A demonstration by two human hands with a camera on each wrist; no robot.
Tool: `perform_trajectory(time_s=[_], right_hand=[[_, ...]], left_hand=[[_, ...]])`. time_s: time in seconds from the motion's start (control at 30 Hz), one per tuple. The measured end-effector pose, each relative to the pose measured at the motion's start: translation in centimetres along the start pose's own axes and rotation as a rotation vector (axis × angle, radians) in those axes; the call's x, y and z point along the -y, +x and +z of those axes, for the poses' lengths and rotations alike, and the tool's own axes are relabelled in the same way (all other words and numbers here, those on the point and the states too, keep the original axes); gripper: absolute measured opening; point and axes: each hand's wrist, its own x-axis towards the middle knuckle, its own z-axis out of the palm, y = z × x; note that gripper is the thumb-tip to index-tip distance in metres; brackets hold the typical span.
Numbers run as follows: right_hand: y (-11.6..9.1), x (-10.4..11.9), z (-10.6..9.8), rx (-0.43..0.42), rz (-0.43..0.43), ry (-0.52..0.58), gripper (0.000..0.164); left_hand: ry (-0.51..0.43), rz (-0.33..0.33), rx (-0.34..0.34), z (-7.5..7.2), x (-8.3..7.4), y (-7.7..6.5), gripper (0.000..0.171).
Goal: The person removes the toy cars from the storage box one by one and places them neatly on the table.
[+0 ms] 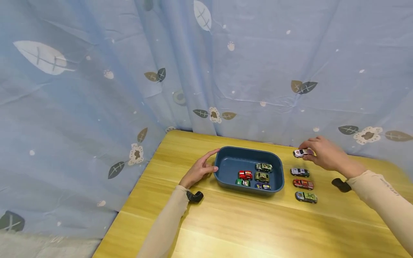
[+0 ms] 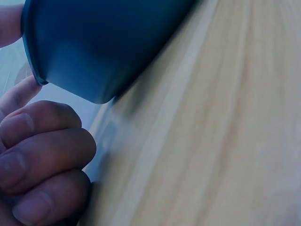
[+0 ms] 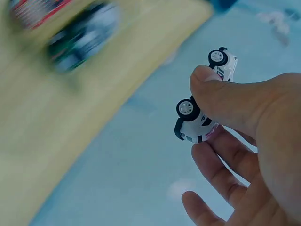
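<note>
My right hand (image 1: 326, 154) pinches a white toy car (image 1: 302, 153) between thumb and fingers, near the table's back edge. In the right wrist view the thumb lies across the side of this white car (image 3: 197, 125), between its wheels. My left hand (image 1: 201, 170) is at the left end of a dark blue plastic box (image 1: 250, 190), thumb and index finger spread and touching its rim. The other fingers (image 2: 47, 160) of the left hand are curled below the rim. Inside the box sit several toy cars, among them a red one (image 1: 245, 175) and a camouflage one (image 1: 262, 177).
Right of the box, a column of toy cars stands on the wooden table (image 1: 226, 222): a silver one (image 1: 299, 172), a red one (image 1: 303, 184) and a green-and-blue one (image 1: 306, 197). A blue leaf-patterned curtain (image 1: 251, 71) hangs behind and to the left.
</note>
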Motion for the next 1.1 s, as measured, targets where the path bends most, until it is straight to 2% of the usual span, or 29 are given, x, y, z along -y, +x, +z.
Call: perform_trajectory(time_s=[0.1,0.2,0.33,0.43,0.63,1.1], right_hand=[[-2.4,-2.2,0.3,0.022,0.045,-0.029,0.026],[-4.5,-4.0,1.5,0.028,0.045,-0.036,0.024],[-6.9,-5.6,3.2,0.013,0.025,-0.032,0.02],[-8.0,-6.4,4.1,0.009,0.04,-0.026,0.021],[-8.8,-7.0,4.9,0.03,0.098,-0.003,0.026],[-9.0,-6.9,6.8,0.04,0.135,0.041,0.026]], left_hand=[[0.01,-0.001,-0.008,0.0,-0.1,0.0,0.07],[0.022,0.001,-0.01,-0.1,-0.1,-0.1,0.07],[0.021,0.001,-0.002,-0.1,0.0,-0.2,0.071],[0.015,0.003,-0.002,-0.1,-0.1,-0.2,0.071],[0.014,0.002,-0.004,0.0,-0.1,-0.1,0.071],[0.009,-0.003,-0.002,0.0,-0.2,-0.1,0.071]])
